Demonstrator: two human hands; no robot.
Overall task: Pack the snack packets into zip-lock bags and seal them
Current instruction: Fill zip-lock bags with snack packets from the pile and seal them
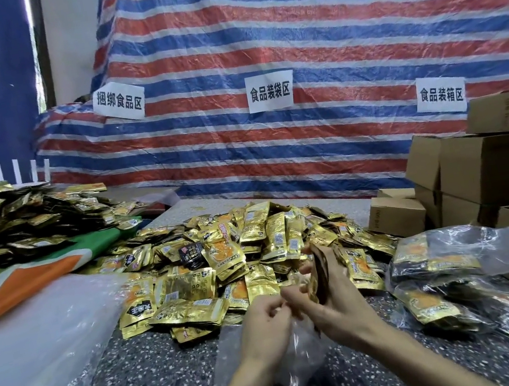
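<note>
Head view: left hand (263,322) pinching the zip-lock bag (299,358) should widen its mouth before the right hand (336,297), gripping packets (320,274), slides them in.

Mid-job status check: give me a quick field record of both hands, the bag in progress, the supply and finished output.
left hand: pinches the mouth of the clear zip-lock bag
right hand: grips a stack of packets just above that bag
loose packets: large gold pile on the table behind the hands
filled bags: several lying right of the hands
empty bags: clear stack at left
cardboard boxes: stacked at far right
</note>
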